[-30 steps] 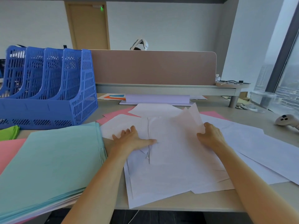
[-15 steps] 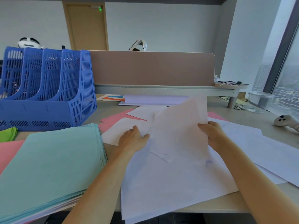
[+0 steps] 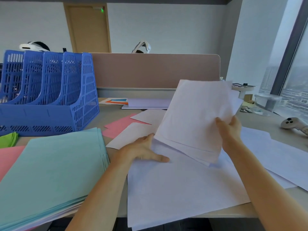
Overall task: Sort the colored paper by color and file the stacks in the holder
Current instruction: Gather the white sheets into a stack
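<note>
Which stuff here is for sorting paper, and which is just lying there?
For the job: white sheets in the right hand, teal stack, pink paper, green paper, blue holder.
Just lying about: controller, clear tub, headset.

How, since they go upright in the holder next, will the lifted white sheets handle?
Probably floppy: the white sheets are thin, and the right hand grips one edge while the left hand steadies the lower corner. Likely slippery: their bottom edges sit fanned out of line.

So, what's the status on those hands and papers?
Right hand grips white stack, raised off desk. Left hand flat at its lower edge. Teal stack lies before blue holder.
</note>
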Motion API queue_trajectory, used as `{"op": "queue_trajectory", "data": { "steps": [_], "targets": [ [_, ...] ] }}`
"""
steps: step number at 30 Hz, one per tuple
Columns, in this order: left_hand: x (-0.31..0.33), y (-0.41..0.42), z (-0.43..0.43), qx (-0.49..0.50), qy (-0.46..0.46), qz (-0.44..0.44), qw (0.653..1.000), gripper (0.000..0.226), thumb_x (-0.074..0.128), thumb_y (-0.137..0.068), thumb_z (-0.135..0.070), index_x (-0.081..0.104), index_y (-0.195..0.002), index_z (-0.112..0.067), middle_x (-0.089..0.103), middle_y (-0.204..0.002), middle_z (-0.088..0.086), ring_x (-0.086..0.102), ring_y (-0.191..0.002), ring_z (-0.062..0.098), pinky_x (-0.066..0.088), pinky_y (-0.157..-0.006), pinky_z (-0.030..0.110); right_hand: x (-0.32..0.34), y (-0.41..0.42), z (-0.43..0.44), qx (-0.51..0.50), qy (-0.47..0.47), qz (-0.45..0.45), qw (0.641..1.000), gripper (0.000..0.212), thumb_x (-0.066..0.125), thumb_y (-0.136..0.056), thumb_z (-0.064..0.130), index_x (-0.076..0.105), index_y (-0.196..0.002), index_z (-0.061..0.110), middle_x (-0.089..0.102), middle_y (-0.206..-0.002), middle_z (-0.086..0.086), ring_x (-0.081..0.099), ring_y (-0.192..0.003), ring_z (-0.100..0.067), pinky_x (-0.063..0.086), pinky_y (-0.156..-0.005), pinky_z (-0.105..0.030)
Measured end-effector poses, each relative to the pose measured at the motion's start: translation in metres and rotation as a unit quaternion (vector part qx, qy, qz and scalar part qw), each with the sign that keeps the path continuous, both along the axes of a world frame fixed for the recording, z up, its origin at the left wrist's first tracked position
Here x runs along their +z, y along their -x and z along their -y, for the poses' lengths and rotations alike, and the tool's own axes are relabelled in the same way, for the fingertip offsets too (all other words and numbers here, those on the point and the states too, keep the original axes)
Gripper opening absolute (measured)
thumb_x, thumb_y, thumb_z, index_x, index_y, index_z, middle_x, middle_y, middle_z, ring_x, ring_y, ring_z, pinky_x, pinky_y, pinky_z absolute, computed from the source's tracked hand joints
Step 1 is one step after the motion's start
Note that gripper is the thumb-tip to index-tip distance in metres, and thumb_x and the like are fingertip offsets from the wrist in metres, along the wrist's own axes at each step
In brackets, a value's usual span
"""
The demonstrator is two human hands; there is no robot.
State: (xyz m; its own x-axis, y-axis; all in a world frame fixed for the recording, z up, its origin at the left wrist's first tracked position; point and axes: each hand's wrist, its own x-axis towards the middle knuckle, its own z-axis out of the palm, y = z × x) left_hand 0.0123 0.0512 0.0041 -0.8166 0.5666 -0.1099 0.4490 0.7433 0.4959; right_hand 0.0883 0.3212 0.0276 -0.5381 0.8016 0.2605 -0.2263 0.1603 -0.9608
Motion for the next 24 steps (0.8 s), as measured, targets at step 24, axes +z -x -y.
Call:
{"op": "queue_trajectory", "data": {
  "steps": [24],
  "targets": [
    [0.004,0.009,-0.011,0.026,-0.02,-0.006,0.999,0.057,0.082,-0.064,-0.044,0.06,-0.11,-0.018,0.065,-0.103,-0.003,0.063,-0.095,0.019,0.051,-0.077,0.031,-0.008,0.01,-0.012,0.066,0.094,0.115,0.987,0.009,0.052,-0.087,-0.003,0.055,-0.09,0.005,0.057,-0.079,-0.009,0.055,-0.08,-0.025,0.045,-0.074,-0.038]
  ]
}}
